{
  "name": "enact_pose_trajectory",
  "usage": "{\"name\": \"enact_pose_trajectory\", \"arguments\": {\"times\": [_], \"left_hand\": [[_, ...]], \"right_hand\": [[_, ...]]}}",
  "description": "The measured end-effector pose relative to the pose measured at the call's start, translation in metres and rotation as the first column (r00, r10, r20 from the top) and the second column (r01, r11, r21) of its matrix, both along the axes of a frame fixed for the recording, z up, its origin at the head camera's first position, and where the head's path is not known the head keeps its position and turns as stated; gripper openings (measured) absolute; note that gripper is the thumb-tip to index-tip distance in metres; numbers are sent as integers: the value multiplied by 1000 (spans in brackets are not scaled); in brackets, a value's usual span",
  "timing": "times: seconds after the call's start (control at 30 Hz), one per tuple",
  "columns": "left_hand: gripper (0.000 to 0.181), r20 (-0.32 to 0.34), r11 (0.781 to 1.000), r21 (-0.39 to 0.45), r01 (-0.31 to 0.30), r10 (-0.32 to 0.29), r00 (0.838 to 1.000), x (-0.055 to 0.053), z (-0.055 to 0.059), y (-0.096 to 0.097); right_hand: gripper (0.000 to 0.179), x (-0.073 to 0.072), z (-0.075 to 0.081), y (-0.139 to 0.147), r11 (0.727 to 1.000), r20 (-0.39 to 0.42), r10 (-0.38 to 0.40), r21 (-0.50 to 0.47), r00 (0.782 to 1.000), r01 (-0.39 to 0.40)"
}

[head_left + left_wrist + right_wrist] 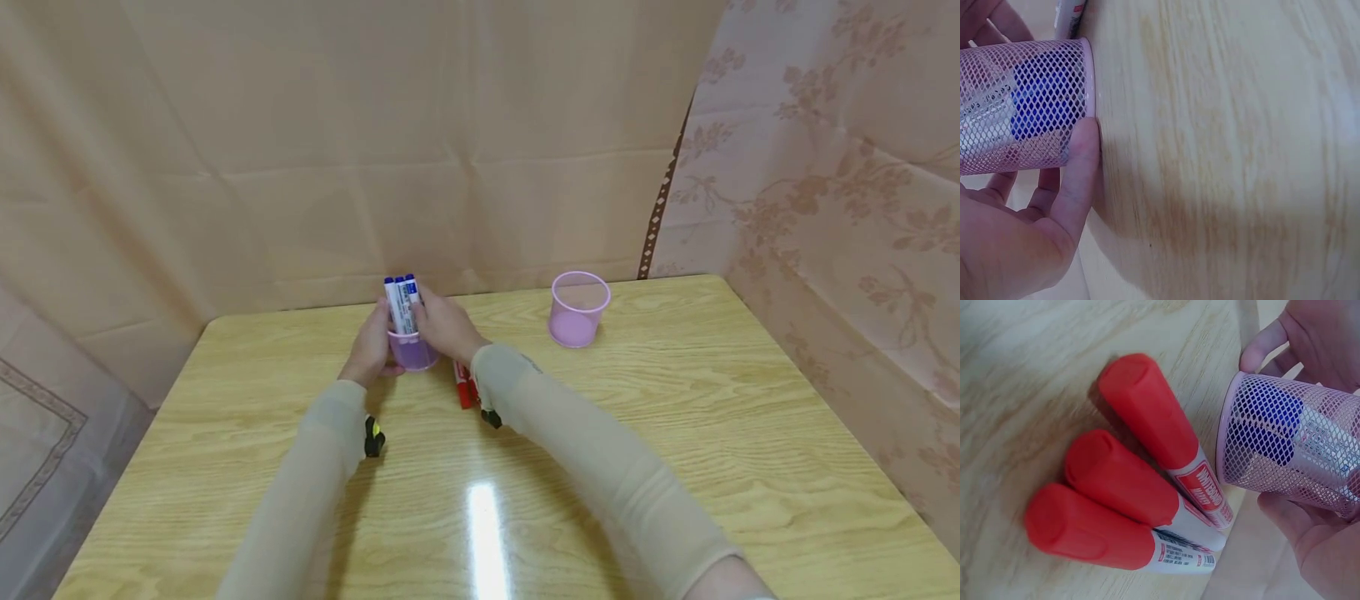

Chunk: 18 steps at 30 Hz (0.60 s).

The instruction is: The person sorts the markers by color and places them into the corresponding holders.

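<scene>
- Nearest, three red markers [1135,487] lie together on the desk [675,417], not yet put in anything.
- Beyond, the left hand [367,350] curls its fingers round a purple mesh cup [414,354]; blue markers [402,310] stand in it. The right hand [450,327] bends round the other side; whether its fingers pinch anything, one cannot tell.
- Settling the blue markers seems the step; next likely calls for freeing the right hand for the red ones.
- Farthest, a pink cup [576,325] stands apart.
</scene>
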<state>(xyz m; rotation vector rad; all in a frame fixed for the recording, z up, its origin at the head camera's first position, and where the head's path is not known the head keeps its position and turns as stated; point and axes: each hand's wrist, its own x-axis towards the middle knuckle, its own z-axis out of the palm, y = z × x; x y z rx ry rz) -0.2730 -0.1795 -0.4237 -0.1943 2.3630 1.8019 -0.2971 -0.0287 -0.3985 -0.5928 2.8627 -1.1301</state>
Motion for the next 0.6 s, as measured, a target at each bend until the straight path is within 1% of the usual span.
{"name": "enact_pose_trajectory", "arguments": {"times": [0.07,0.2,0.3,0.43,0.5,0.6], "left_hand": [[76,1,1000,-2,-4,4,1000,0,0,-1],[78,2,1000,-2,-2,2,1000,1,0,-1],[80,16,1000,10,-6,6,1000,2,0,-1],[81,34,1000,21,-23,23,999,4,3,1],[80,33,999,19,-29,28,999,4,6,2],[80,29,1000,14,-23,23,999,4,12,3]], "right_hand": [[48,1,1,0,1000,27,7,-5,1000,-7],[48,3,2,0,1000,29,15,11,999,-16],[49,3,2,1,1000,30,19,17,999,-19],[52,1,2,3,999,41,48,13,998,-49],[54,-1,3,5,998,45,58,0,997,-58],[59,-4,7,13,999,55,43,-22,998,-41]]}}
